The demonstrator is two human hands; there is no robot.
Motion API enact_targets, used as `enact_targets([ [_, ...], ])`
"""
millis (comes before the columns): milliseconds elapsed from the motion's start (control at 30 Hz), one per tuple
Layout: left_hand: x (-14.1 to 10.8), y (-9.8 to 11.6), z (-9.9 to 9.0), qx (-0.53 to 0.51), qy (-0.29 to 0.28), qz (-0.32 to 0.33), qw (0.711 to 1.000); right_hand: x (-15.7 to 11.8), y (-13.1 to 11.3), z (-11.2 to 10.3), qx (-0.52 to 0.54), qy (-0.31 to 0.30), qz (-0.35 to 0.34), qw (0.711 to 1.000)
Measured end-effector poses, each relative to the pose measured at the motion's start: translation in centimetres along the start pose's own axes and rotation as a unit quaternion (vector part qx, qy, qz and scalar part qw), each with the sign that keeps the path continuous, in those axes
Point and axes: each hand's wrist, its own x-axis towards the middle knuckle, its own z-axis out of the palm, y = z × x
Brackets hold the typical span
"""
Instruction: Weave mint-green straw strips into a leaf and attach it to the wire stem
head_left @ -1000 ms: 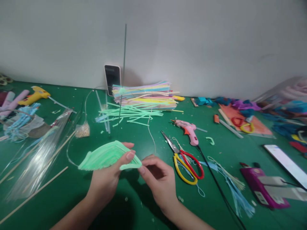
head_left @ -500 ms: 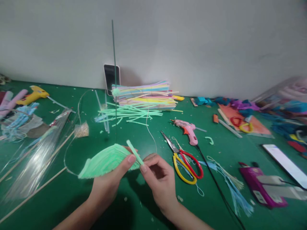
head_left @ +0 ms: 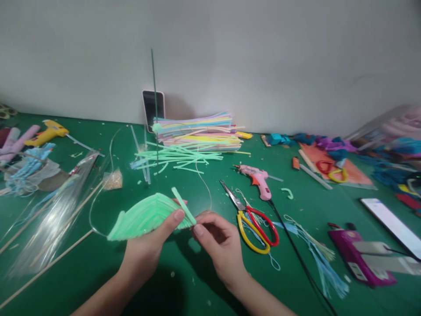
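Note:
A mint-green, leaf-like fan of fuzzy chenille stems (head_left: 140, 219) is gripped in my left hand (head_left: 149, 245), the thumb lying on its front. At its right end one short mint-green stem (head_left: 183, 204) slants up and left, close to the left thumb tip. The thumb and forefinger of my right hand (head_left: 221, 245) pinch that stem's lower end; the other fingers are curled in. From the fan's left tip a thin wire (head_left: 92, 206) arcs upward, and a pale wire (head_left: 204, 182) comes down near my right hand. A thin dark stick (head_left: 153, 74) stands upright beyond.
Loose mint-green stems (head_left: 184, 154) and bundled multicoloured stems (head_left: 200, 127) lie behind the hands. To the right are scissors (head_left: 245, 210) and a pink glue gun (head_left: 259, 177) with a black cord. At left are a yellow glue gun (head_left: 49, 131), plastic sleeves (head_left: 61, 215) and wooden sticks (head_left: 66, 250).
The fan and its slanting stem have shifted slightly left. The right fingertips have slid to the stem's very end. The upright stick's top now sits lower.

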Motion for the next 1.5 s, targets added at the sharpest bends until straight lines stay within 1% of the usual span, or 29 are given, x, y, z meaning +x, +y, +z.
enact_targets([
  [167, 0.2, -0.6, 0.0, -0.015, -0.003, -0.004, 1.000, 0.2, -0.2, 0.2, -0.032, 0.014, -0.016, 0.999],
  [300, 0.0, -0.2, 0.2, -0.002, -0.019, -0.017, 1.000, 0.3, -0.3, 0.2, -0.057, 0.018, -0.036, 0.998],
  [367, -0.1, 0.0, 0.3, 0.000, -0.021, -0.005, 1.000, 0.3, -0.3, 0.2, -0.064, 0.021, -0.043, 0.997],
  [500, -0.1, 0.4, 0.2, 0.054, 0.005, 0.033, 0.998, 0.2, -0.2, 0.2, -0.069, 0.037, -0.043, 0.996],
  [600, 0.2, 0.6, 0.0, 0.105, -0.013, 0.041, 0.994, 0.2, -0.2, 0.2, -0.068, 0.039, -0.043, 0.996],
  [700, 0.6, 0.3, -0.1, 0.111, -0.021, 0.038, 0.993, 0.3, -0.1, 0.1, -0.059, 0.042, -0.033, 0.997],
  [767, 0.9, -0.1, -0.1, 0.086, -0.020, 0.025, 0.996, 0.5, -0.1, -0.1, -0.049, 0.032, -0.014, 0.998],
  [867, 1.1, -0.8, 0.1, 0.021, -0.014, 0.003, 1.000, 0.6, 0.0, -0.3, -0.030, 0.004, 0.019, 0.999],
  [967, 1.1, -1.2, 0.1, -0.028, -0.019, -0.014, 0.999, 0.6, 0.0, -0.2, -0.032, -0.002, 0.031, 0.999],
  [1167, 0.6, -0.5, 0.1, -0.026, -0.034, -0.037, 0.998, 0.5, -0.2, 0.1, -0.070, 0.018, 0.011, 0.997],
  [1300, 0.6, -0.4, 0.2, -0.036, -0.035, -0.041, 0.998, 0.4, -0.1, 0.2, -0.080, 0.031, 0.011, 0.996],
  [1433, 0.7, -0.3, 0.5, -0.133, -0.080, -0.064, 0.986, 0.5, 0.0, 0.2, -0.068, 0.054, 0.020, 0.996],
  [1500, 0.9, -0.1, 0.7, -0.169, -0.077, -0.076, 0.980, 0.7, 0.1, 0.1, -0.064, 0.062, 0.025, 0.996],
])
